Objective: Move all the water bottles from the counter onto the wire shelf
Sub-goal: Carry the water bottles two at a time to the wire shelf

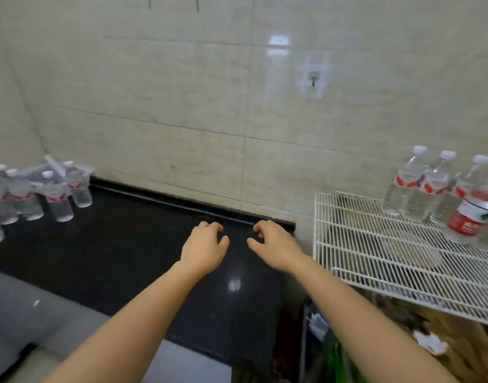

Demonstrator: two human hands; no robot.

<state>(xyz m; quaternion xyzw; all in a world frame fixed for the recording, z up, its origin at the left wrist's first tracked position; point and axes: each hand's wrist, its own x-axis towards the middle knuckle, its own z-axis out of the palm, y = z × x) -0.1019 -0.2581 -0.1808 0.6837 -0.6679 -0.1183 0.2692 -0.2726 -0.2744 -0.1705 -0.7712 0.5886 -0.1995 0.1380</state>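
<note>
The left bottles point(24, 197) look blurry, and the edge cuts one off. Things point(455, 346) under the wire shelf point(361, 239) are unclear.

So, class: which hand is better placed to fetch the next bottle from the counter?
Left. Both hands hold nothing, but the left hand is on the side of the counter bottles; the right hand is nearer the wire shelf.

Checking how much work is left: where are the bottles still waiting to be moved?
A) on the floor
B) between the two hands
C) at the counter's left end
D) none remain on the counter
C: water bottles stand clustered at the left end of the counter, far from the wire shelf.
</note>
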